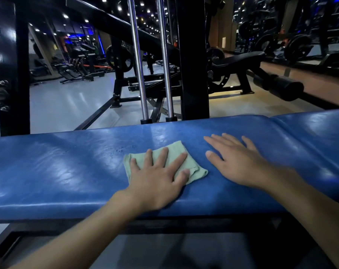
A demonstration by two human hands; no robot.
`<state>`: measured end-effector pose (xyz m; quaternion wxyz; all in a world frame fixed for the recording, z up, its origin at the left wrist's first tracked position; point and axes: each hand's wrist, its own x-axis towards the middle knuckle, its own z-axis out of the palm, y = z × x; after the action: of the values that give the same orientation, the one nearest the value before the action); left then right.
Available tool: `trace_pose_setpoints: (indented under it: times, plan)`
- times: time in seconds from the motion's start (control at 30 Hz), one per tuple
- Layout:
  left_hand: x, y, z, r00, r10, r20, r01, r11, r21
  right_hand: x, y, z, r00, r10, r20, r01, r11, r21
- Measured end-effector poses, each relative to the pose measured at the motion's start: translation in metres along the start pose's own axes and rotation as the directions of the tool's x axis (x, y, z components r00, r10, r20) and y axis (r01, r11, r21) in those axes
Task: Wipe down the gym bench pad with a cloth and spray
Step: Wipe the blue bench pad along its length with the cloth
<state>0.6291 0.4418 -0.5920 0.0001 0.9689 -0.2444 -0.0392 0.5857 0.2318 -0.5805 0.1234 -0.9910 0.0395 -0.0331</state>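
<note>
The blue bench pad [58,167] runs from nine o'clock to three o'clock across my view. A seam splits off a second pad section [316,129] at two o'clock. Behind it, at twelve o'clock, stands the black machine upright [194,65] with two chrome guide rods [137,65].

My left hand [157,179] lies flat with its fingers spread, pressing the green cloth [175,148] onto the pad near the middle and gripping nothing. My right hand [238,164] rests at three o'clock from the cloth, also open and bare on the vinyl, just beside it without touching. Small spray droplets [116,150] sit at ten o'clock from the cloth. I see no spray bottle.

With only a flat palm on it, the folded cloth could bunch or slide out on the slick, wet vinyl. I think I could also miss those droplets if I stroke rightward. My bracing hand could skid if it meets a wet patch, and it blocks that stretch from being wiped.
</note>
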Motion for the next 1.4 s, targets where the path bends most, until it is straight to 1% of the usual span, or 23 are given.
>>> trace_pose_setpoints:
  times: [0.13,0.37,0.5,0.57,0.67,0.83,0.97,1.03,1.1,1.17,1.2,1.27,1.33,1.4]
  plan:
    - [0.055,-0.021,-0.007,0.998,0.043,0.046,-0.042,0.999,-0.011,0.005,-0.009,0.016,0.996,-0.013,0.091,0.019,0.998,-0.064]
    - [0.176,-0.046,-0.024,0.996,0.036,0.077,-0.038,0.999,0.019,0.005,-0.010,0.021,0.998,-0.003,0.055,0.009,0.994,-0.108]
    - [0.207,-0.052,-0.028,0.996,0.049,0.071,-0.050,0.999,0.008,0.002,-0.012,0.018,0.999,0.009,0.036,-0.006,0.996,-0.089]
    - [0.199,-0.053,-0.025,0.996,0.059,0.064,-0.060,0.998,0.019,0.002,-0.012,0.017,0.999,0.018,0.050,-0.014,0.997,-0.075]
    - [0.164,-0.050,-0.018,0.993,0.106,0.053,-0.108,0.994,0.031,0.002,-0.011,0.017,0.999,0.022,0.048,-0.019,0.997,-0.074]
    - [0.071,-0.039,-0.006,0.972,0.234,0.032,-0.235,0.971,0.043,0.002,-0.010,0.018,0.999,0.035,0.018,-0.034,0.998,-0.058]
    - [-0.005,-0.033,-0.004,0.949,0.308,0.060,-0.311,0.950,0.040,0.003,-0.010,0.020,0.999,0.045,-0.004,-0.045,0.998,-0.043]
    - [-0.032,-0.032,-0.005,0.945,0.324,0.043,-0.326,0.944,0.057,0.002,-0.011,0.019,0.999,0.049,0.005,-0.049,0.998,-0.033]
    - [-0.044,-0.030,-0.009,0.958,0.287,-0.014,-0.285,0.955,0.077,0.001,-0.013,0.016,0.998,0.064,0.015,-0.062,0.993,-0.097]
    - [-0.046,-0.026,-0.012,0.978,0.205,-0.040,-0.204,0.978,0.037,0.002,-0.015,0.013,0.998,0.062,0.002,-0.061,0.980,-0.190]
    - [-0.044,-0.023,-0.011,0.983,0.181,-0.020,-0.180,0.983,0.025,0.003,-0.017,0.012,0.998,0.054,-0.010,-0.055,0.979,-0.195]
    - [-0.035,-0.020,-0.005,0.987,0.161,0.003,-0.161,0.986,0.046,0.003,-0.019,0.011,0.999,0.051,-0.012,-0.052,0.990,-0.127]
    - [-0.013,-0.022,-0.001,0.989,0.146,0.008,-0.146,0.989,0.022,0.003,-0.021,0.014,0.997,0.069,0.026,-0.067,0.995,-0.075]
    - [0.019,-0.026,-0.003,0.991,0.128,0.030,-0.127,0.992,-0.010,0.004,-0.021,0.018,0.996,0.074,0.054,-0.068,0.993,-0.099]
